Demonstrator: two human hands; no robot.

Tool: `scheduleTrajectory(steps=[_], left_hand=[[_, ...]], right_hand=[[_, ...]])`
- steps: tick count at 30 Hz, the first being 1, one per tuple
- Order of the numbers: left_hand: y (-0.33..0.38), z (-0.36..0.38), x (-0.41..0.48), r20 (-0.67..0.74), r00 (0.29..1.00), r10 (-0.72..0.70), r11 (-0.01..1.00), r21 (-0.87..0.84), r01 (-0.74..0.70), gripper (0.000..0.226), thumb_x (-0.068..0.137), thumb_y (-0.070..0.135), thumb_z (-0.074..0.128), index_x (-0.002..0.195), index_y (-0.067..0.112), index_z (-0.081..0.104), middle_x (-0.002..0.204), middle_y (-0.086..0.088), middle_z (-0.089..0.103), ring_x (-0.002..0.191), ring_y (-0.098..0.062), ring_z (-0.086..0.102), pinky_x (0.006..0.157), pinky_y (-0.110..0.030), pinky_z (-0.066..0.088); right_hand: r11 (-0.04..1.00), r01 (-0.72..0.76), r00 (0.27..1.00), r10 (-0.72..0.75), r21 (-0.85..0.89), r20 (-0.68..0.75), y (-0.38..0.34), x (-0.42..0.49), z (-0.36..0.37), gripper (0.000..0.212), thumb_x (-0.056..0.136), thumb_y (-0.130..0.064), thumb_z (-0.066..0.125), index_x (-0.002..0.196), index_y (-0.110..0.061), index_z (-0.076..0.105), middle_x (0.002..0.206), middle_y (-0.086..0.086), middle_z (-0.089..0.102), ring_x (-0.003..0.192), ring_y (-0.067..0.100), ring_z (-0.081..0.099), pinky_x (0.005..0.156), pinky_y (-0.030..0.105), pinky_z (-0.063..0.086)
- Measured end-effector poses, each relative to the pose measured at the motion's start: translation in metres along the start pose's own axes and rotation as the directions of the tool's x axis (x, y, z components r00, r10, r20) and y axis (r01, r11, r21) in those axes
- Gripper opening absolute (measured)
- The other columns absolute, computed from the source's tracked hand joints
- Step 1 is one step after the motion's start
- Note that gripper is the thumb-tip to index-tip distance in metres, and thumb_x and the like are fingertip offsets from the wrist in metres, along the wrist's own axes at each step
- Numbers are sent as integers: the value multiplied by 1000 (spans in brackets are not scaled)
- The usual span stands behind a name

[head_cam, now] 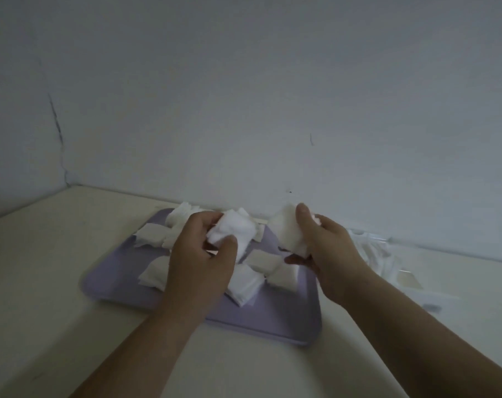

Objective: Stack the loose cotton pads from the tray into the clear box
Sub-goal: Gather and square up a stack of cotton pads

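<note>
White cotton pads lie loose on the lavender tray beneath both hands. Left hand pinches a small bunch of pads; right hand grips another bunch. Clear box sits on the tabletop, just beyond the right hand.

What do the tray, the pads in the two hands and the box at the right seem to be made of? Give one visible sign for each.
Tray: probably plastic, matt lilac, with one smooth moulded rim and rounded corners.
Pads in the left hand and in the right hand: soft white cotton-like fibre; they crumple and show fuzzy edges.
Box: seemingly clear hard plastic, see-through with glinting edges, though blurred.
</note>
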State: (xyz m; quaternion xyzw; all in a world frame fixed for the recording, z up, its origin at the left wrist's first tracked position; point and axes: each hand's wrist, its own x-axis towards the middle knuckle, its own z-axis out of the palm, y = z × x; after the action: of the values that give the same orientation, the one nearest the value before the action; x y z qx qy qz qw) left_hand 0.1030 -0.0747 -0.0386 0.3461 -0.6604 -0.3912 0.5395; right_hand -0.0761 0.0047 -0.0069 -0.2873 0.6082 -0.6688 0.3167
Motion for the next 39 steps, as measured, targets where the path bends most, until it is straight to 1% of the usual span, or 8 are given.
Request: scheduleTrajectory(steps=[3,6,10,14,19,26,31,39], left_hand=[[8,6,-9,121,975,-187,950,-232,210,40,75,7,67,106,32,72,94,5,78,74,-14,72,63,-33,59],[9,11,-11,220,928,-300,861,-357,363,33,83,-6,66,105,16,76,103,-9,79,83,-19,76,77,-42,63],[14,12,-11,348,878,-329,666,-574,477,23,83,-9,66,85,12,76,90,-12,74,82,-26,72,67,-40,61],[9,12,-15,451,865,-222,756,-481,445,36,76,5,77,111,4,70,93,-10,76,78,-18,71,57,-27,56],[-5,9,-10,479,861,-173,891,-295,344,22,80,3,82,96,16,77,83,-8,75,69,-19,58,56,-23,49],[-3,3,-9,578,807,-119,935,-209,288,23,71,6,82,91,17,77,97,-15,80,84,-26,73,64,-31,61],[1,4,-13,583,810,-63,945,-226,235,16,75,6,80,88,15,79,93,-14,80,80,-21,74,59,-24,57],[-8,5,-12,465,885,-38,984,-137,114,17,84,10,83,99,16,77,92,-16,78,86,-47,72,68,-60,59]], right_hand=[[968,-176,971,140,181,194,4,-18,-6,32,96,-27,68,116,-2,70,114,16,76,104,31,73,89,47,62],[950,-197,961,139,242,237,14,-29,-17,25,93,-2,65,118,-2,70,116,18,75,112,34,70,102,52,54],[960,-55,992,21,273,124,23,-35,-20,26,86,3,72,110,-2,66,96,15,76,86,26,74,76,38,61],[959,35,994,-63,280,92,35,-36,-19,21,84,-3,78,100,-6,64,89,17,74,79,30,72,68,40,60],[975,169,973,-189,147,131,45,-34,-23,25,78,-1,84,97,-15,75,88,15,75,76,25,71,62,35,58],[962,273,934,-273,32,231,56,-31,-30,32,93,4,68,120,-11,70,109,9,78,105,28,74,86,41,61],[957,290,929,-285,13,234,57,-34,-31,28,85,1,77,111,-7,73,102,7,80,99,25,77,90,43,61],[955,291,919,-294,50,264,62,-34,-30,28,85,5,75,111,-6,72,98,14,80,94,31,77,77,38,63]])
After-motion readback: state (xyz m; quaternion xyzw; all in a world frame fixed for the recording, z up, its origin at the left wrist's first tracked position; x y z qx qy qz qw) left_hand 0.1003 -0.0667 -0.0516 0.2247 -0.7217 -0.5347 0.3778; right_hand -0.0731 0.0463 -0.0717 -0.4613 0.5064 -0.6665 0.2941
